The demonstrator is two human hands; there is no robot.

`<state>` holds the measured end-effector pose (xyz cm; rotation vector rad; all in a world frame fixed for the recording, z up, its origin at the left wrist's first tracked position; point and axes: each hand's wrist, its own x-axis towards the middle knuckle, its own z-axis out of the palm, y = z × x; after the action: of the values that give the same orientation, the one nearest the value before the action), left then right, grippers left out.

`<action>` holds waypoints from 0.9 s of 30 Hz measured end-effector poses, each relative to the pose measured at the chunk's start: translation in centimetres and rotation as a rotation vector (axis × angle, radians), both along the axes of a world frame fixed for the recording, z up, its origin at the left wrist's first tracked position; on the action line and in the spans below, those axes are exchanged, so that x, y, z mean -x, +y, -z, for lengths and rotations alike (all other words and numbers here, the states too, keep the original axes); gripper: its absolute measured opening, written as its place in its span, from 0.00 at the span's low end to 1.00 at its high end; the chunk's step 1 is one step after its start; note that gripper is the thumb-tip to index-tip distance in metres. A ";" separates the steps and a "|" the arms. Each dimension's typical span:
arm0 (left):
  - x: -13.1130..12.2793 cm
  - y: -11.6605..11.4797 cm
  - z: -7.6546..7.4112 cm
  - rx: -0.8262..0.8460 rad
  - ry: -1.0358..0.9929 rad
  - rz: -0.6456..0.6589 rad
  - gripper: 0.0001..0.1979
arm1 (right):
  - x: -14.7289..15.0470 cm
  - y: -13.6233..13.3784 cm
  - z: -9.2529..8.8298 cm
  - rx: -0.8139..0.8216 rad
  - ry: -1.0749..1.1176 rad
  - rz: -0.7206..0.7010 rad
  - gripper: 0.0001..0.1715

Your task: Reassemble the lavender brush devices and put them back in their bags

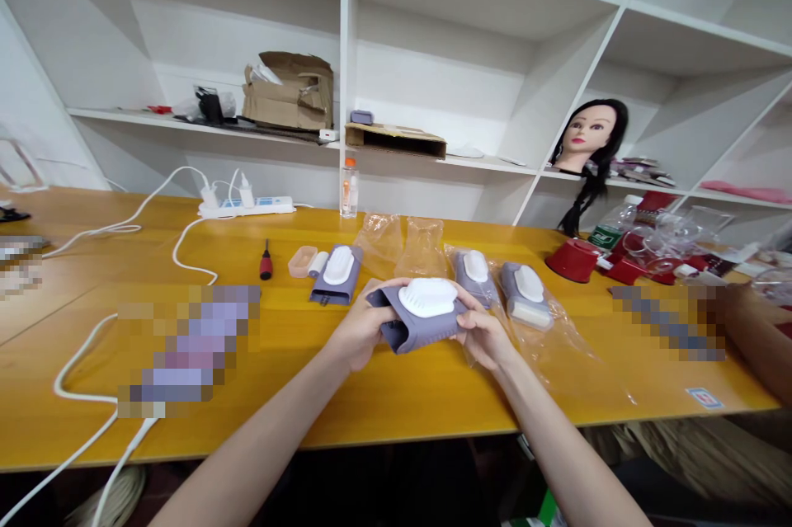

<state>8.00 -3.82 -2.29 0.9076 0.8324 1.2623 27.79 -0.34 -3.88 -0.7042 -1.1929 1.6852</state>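
Observation:
My left hand (365,331) grips the near left end of a grey-purple hollow plastic housing (426,333), its thumb at the open end. On the other end my right hand (486,335) closes its fingers. A white ribbed oval part (428,296) sits on top of the housing, which is held above the table and tilted so its dark opening shows. Behind it lie similar units: one at the left (337,273), another just behind my right hand (475,273), and a third at the right (525,294).
On the yellow table (297,395) are a red-handled screwdriver (266,261), a small pinkish container (303,261), clear plastic bags (424,247), a power strip (247,207) and a bottle (349,189). Another person's arm (751,333) rests at the right. White shelves (433,82) stand behind.

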 end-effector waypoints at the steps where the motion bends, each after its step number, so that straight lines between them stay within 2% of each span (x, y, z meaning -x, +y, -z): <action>1: 0.0 0.0 0.2 -0.031 -0.005 -0.006 0.22 | 0.0 -0.1 -0.1 -0.016 -0.014 -0.008 0.33; 4: 0.2 0.1 0.7 -0.167 -0.014 -0.013 0.19 | -0.1 -0.6 -0.4 -0.096 -0.065 -0.049 0.35; 8: 0.7 -0.1 0.8 -0.327 0.021 0.070 0.18 | -0.3 -1.0 -1.2 -0.227 -0.151 -0.085 0.39; 11: 1.0 -0.1 1.0 -0.273 -0.001 0.092 0.19 | -0.4 -0.9 -1.4 -0.305 -0.258 -0.073 0.37; 15: 0.8 0.3 1.6 -0.143 -0.071 0.054 0.21 | 0.0 -0.6 -1.0 -0.371 -0.337 0.015 0.34; 20: 0.3 0.5 2.3 -0.152 -0.105 -0.030 0.18 | 0.5 -0.6 -0.5 -0.375 -0.320 -0.028 0.30; 27: -0.1 0.3 2.9 -0.171 -0.114 0.001 0.17 | 0.0 -0.5 0.1 -0.365 -0.331 -0.062 0.34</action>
<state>8.12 -3.52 -5.15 0.9620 0.6410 1.3863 27.76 -0.87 -3.97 -0.7376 -1.7165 1.3771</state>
